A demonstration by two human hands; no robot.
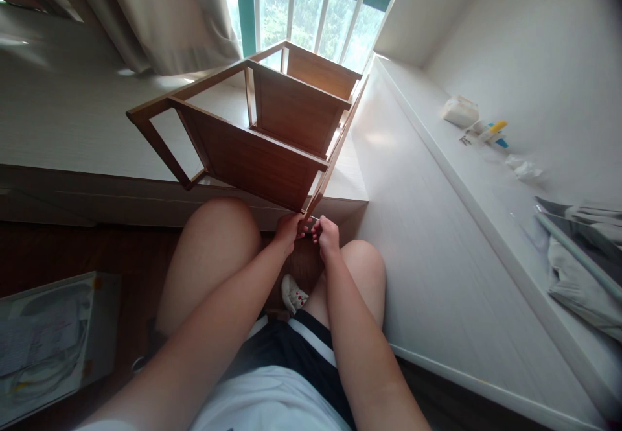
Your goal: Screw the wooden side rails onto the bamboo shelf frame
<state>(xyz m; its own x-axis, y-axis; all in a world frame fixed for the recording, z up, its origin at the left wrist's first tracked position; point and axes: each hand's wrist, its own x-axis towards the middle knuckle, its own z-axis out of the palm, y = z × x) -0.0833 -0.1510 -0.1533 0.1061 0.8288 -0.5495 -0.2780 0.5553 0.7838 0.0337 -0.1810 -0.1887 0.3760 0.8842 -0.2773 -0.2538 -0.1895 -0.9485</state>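
Observation:
A brown wooden shelf rack (296,110) with three boards lies tipped over on the pale ledge in front of me. Its near right corner juts past the ledge's edge, between my knees. My left hand (290,229) is closed around the frame at that corner. Just to the right, my right hand (326,233) is pinched close to the same post. A thin, light-coloured bit shows at its fingertips, too small to name. The fingers of both hands are partly hidden by the frame and by each other.
The ledge (72,120) runs left under a curtain (160,16), with a barred window behind. On my right a white panel (427,223) rises to a top holding a small box (460,111) and folded cloth (578,275). A clear-lidded storage box (104,314) stands at lower left.

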